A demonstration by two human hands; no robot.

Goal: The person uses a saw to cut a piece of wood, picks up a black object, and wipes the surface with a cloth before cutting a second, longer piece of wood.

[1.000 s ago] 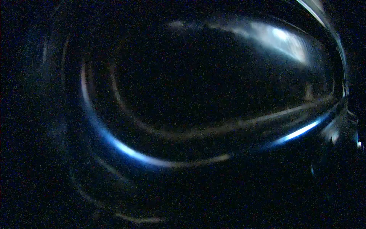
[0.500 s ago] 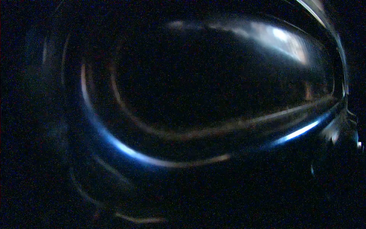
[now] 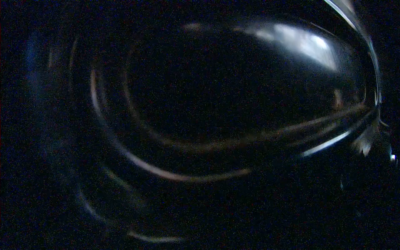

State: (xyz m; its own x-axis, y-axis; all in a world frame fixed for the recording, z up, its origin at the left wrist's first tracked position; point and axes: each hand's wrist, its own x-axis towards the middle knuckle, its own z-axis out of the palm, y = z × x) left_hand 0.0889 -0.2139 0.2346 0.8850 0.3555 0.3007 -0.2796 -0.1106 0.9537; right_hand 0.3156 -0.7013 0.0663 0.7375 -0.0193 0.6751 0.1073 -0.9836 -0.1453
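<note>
The head view is almost fully dark. Only curved streaks of reflected light (image 3: pixel 166 175) show, arcing as on a glossy rounded surface very close to the lens. A pale glare patch (image 3: pixel 304 43) sits at the upper right. Neither my left hand nor my right hand is visible, and no object can be made out.
A thin bright edge (image 3: pixel 341 10) runs along the top right corner. Everything else is black and grainy.
The blue tint in the curved streaks has faded to a dull whitish tone. The shapes have not shifted.
</note>
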